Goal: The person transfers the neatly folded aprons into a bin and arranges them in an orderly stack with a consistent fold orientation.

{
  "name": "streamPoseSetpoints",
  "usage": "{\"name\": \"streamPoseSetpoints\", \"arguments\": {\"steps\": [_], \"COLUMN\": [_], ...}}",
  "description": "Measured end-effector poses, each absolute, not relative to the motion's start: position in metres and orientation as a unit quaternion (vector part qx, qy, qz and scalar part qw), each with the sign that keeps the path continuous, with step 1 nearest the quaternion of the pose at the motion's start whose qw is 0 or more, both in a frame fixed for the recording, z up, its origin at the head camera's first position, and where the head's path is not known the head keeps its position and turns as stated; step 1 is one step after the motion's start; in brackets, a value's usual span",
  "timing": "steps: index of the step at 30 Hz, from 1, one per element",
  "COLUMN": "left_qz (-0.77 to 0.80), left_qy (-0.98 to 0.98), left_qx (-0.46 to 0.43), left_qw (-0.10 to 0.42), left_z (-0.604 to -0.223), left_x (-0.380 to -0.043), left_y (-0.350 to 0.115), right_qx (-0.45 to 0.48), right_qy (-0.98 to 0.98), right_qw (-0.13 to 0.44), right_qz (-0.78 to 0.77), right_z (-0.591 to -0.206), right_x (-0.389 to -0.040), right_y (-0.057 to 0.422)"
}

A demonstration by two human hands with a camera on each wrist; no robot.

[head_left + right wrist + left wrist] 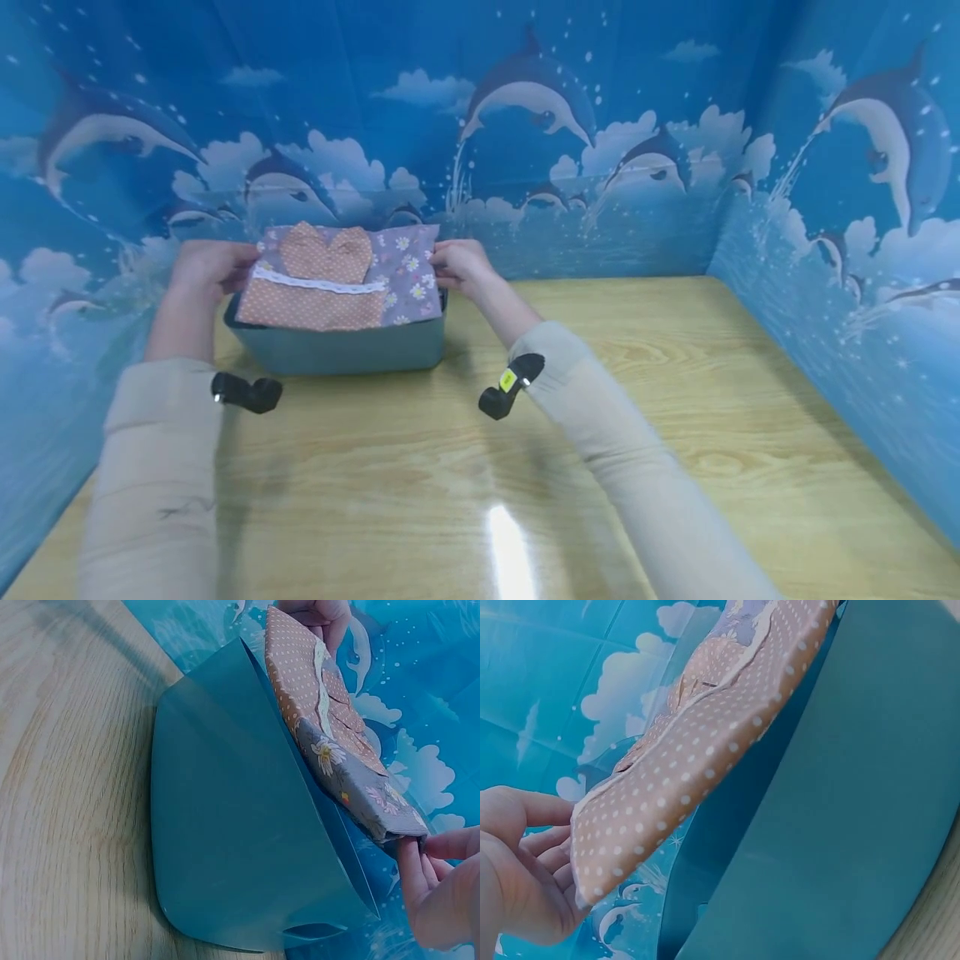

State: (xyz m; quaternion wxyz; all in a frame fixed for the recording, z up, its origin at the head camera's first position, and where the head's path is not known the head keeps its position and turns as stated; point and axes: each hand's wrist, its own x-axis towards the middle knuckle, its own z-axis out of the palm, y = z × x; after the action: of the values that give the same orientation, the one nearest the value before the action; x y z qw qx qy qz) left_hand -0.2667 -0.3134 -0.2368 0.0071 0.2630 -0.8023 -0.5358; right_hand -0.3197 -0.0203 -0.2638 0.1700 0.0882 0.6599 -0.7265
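A flat, patterned cloth piece (412, 275) spans the top of a blue-green plastic bin (345, 352). It is lilac with daisies, with an orange polka-dot panel, a white lace strip and a heart-shaped orange patch. My left hand (206, 265) pinches its left edge; in the left wrist view, the thumb of that left hand (525, 862) lies over the corner with the fingers behind. At the opposite edge, my right hand (463, 262) pinches the daisy-print side, seen close in the right wrist view. The bin's inside is mostly hidden under the cloth.
The bin stands on a wood-grain table (637, 417), near the back. Behind it and along both sides hangs a blue curtain (360, 75) printed with dolphins and clouds. Black wrist cameras (246, 392) sit at both sleeve cuffs.
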Motion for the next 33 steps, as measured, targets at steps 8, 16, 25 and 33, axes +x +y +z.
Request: {"name": "streamPoseSetpoints", "arguments": {"steps": [8,16,25,33], "left_qz": [-0.554,-0.563,-0.554,-0.545], "left_qy": [-0.793,-0.781,-0.788,-0.796], "left_qx": [0.254,0.270,0.268,0.261], "left_qw": [0.011,0.022,0.034,0.037], "left_z": [-0.233,-0.233,-0.234,-0.235], "left_x": [-0.271,-0.277,-0.282,-0.282], "left_y": [-0.314,-0.312,-0.305,-0.305], "right_qx": [0.076,0.080,0.074,0.075], "right_qy": [0.660,0.664,0.664,0.683], "right_qw": [0.170,0.161,0.139,0.134], "right_qz": [-0.728,-0.726,-0.731,-0.714], "right_z": [-0.265,-0.267,-0.271,-0.274], "right_x": [-0.319,-0.321,-0.321,-0.318], "right_y": [-0.027,-0.032,-0.036,-0.035]}}
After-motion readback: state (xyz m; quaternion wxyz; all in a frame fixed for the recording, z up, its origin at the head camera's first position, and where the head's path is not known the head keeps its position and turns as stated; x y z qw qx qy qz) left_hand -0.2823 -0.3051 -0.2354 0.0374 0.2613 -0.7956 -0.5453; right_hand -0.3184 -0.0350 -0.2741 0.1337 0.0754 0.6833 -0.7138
